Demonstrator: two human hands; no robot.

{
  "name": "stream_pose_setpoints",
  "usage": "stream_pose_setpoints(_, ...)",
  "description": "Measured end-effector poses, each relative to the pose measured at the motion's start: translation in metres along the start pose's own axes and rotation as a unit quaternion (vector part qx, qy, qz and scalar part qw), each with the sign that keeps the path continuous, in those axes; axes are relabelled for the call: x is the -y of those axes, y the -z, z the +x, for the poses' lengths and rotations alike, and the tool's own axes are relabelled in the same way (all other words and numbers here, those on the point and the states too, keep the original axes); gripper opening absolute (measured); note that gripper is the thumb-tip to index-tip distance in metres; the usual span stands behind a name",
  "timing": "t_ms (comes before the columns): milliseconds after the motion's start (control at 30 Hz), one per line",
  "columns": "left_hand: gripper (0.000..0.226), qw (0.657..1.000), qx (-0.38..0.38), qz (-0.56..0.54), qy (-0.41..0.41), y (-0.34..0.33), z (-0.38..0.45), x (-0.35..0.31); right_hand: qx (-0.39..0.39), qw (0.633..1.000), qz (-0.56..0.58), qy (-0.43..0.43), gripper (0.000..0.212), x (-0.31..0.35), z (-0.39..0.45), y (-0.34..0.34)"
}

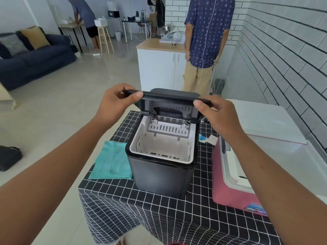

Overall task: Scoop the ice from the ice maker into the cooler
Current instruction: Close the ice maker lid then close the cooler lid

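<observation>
Both hands, left (pixel 115 101) & right (pixel 215 112), had closed grip on lid (pixel 169 96) edge, lid raised over ice maker (pixel 159 174) | basket (pixel 164 149) looked empty, no ice seen | cooler (pixel 230 188) just right of maker, open | risk: lid could slip & drop shut.

Left hand (pixel 116 101) – raised, thumb on top, fingers curled under in a pinch grip, forearm bare and reaching forward from lower left | Right hand (pixel 215 112) – level with the left, thumb forward, fingers closed in a matching pinch, bare forearm extended from lower right | both wrists nearly straight.
</observation>
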State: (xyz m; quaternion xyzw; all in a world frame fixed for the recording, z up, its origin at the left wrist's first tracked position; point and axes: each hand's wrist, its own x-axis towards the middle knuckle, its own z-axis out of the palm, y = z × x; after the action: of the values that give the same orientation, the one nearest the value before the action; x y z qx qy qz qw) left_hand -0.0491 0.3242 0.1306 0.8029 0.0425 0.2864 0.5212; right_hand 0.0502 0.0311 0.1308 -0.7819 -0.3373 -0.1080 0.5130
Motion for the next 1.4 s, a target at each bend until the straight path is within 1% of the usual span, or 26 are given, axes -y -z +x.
stream_pose_setpoints(33, 0.037, 1.000, 0.013, 0.006, -0.005, 0.002, -0.011, 0.004, 0.011, 1.000, -0.005, 0.020, 0.007, -0.004, -0.008, 0.000)
stream_pose_setpoints(100, 0.036, 0.999, 0.033, 0.019, -0.018, 0.005, -0.033, 0.013, 0.037, 0.998, -0.019, 0.055, 0.022, -0.013, -0.025, -0.002)
stream_pose_setpoints(167, 0.037, 0.998, 0.046, 0.033, -0.029, 0.006, -0.052, 0.023, 0.057, 0.996, -0.030, 0.069, 0.033, -0.022, -0.040, -0.005)
stream_pose_setpoints(300, 0.040, 0.994, 0.049, 0.077, -0.058, 0.005, -0.078, 0.037, 0.075, 0.991, -0.043, 0.098, 0.042, -0.039, -0.066, -0.015)
stream_pose_setpoints(433, 0.046, 0.987, 0.061, 0.124, -0.085, 0.001, -0.094, 0.052, 0.102, 0.982, -0.091, 0.128, 0.043, -0.054, -0.083, -0.022)
stream_pose_setpoints(533, 0.049, 0.981, 0.066, 0.155, -0.094, -0.001, -0.105, 0.064, 0.112, 0.976, -0.106, 0.151, 0.043, -0.062, -0.092, -0.026)
stream_pose_setpoints(667, 0.052, 0.978, 0.075, 0.176, -0.087, -0.005, -0.115, 0.079, 0.124, 0.970, -0.130, 0.165, 0.044, -0.069, -0.099, -0.030)
stream_pose_setpoints(867, 0.054, 0.969, 0.088, 0.217, -0.077, -0.008, -0.123, 0.089, 0.137, 0.968, -0.139, 0.158, 0.045, -0.080, -0.107, -0.037)
stream_pose_setpoints(1067, 0.053, 0.966, 0.093, 0.232, -0.068, -0.008, -0.124, 0.090, 0.139, 0.970, -0.134, 0.148, 0.044, -0.080, -0.112, -0.039)
stream_pose_setpoints(1267, 0.055, 0.962, 0.096, 0.245, -0.067, -0.012, -0.129, 0.087, 0.127, 0.977, -0.116, 0.126, 0.043, -0.073, -0.118, -0.041)
stream_pose_setpoints(1333, 0.049, 0.965, 0.085, 0.244, -0.049, -0.013, -0.130, 0.083, 0.123, 0.979, -0.114, 0.117, 0.044, -0.070, -0.122, -0.042)
stream_pose_setpoints(1400, 0.039, 0.966, 0.062, 0.248, -0.041, -0.017, -0.128, 0.076, 0.125, 0.979, -0.123, 0.109, 0.045, -0.067, -0.126, -0.043)
